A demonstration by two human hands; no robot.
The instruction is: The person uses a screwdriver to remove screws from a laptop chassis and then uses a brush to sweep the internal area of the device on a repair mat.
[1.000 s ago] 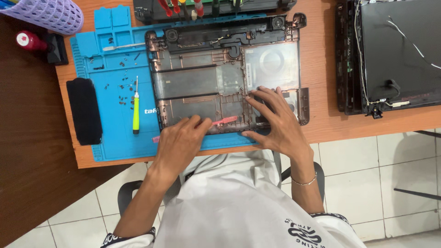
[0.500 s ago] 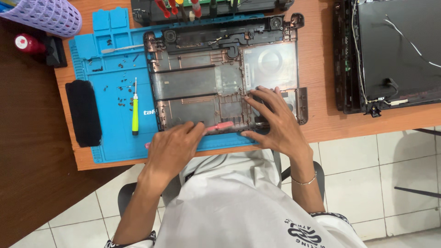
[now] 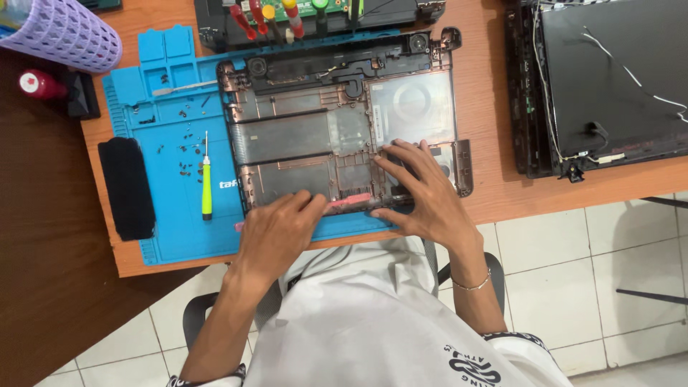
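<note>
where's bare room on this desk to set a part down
Free: the mat's lower left, below the green screwdriver; bare desk between the laptop base and the lid. Crowded: loose screws on the mat's upper left, both hands at the base's near edge.

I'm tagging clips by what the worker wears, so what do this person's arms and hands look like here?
Both hands, the left hand and the right hand, are bare, with no gloves. The forearms are uncovered; short white sleeves with dark patterned trim end near the elbows. A thin silvery bracelet circles the right wrist. No rings or watch are visible.
</note>
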